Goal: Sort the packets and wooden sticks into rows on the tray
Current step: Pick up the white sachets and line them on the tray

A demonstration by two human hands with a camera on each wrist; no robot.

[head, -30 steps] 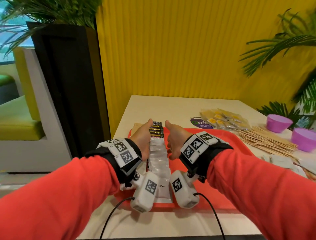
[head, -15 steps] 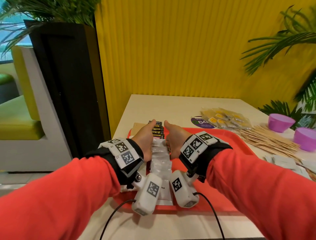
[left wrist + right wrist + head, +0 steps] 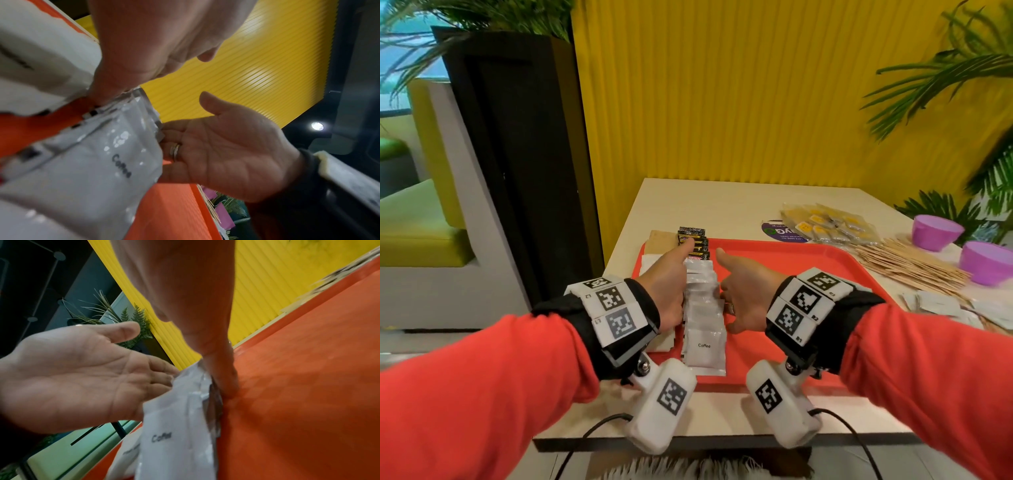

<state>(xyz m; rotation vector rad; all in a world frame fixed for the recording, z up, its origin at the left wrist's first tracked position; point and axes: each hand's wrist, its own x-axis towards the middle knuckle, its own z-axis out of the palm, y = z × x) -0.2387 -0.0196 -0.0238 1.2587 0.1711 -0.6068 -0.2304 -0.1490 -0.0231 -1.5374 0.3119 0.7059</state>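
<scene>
Head view — we list a red tray [image 3: 791, 263] on a pale table [image 3: 722, 202], and on the tray's left part a row of white coffee packets [image 3: 703, 308] overlapping one another, the nearest one printed "Coffee". Beyond them, in the same line, we find black packets [image 3: 692, 240] running to the tray's far edge. Our left hand [image 3: 667, 287] stands on edge against the left side of the white row, fingers straight, thumb up; it grasps nothing. Our right hand [image 3: 744, 294] stands likewise at the right side, palm facing the row, fingers straight and touching the packet edges, a ring on one finger.

Left wrist view — the right hand's open palm meets the edge of the coffee packets [image 3: 98, 155].

Right wrist view — the left hand's open palm faces the same packets.

Off the tray, to the right, we record:
- wooden sticks [image 3: 907, 263] in a loose heap
- yellow packets [image 3: 828, 222] in a pile, farther back
- more white packets [image 3: 955, 308], near the table's right edge
- two purple bowls [image 3: 936, 229]

Left of the row, brown and white paper packets [image 3: 657, 240] lie at the tray's left rim.
</scene>
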